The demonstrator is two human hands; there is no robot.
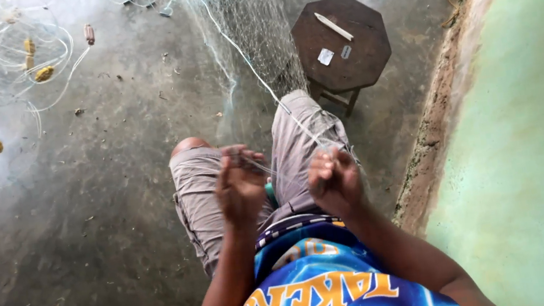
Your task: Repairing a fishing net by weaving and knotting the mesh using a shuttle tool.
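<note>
Over the lap, left hand (240,188) and right hand (334,178) are both pinching closed on thin strands of a fishing net (250,31), which is stretching taut from the knees up toward the floor heap. Mending looks mid-way: much net is lying unworked. A white netting needle (334,26) is sitting untouched on the small wooden stool (371,58).
</note>
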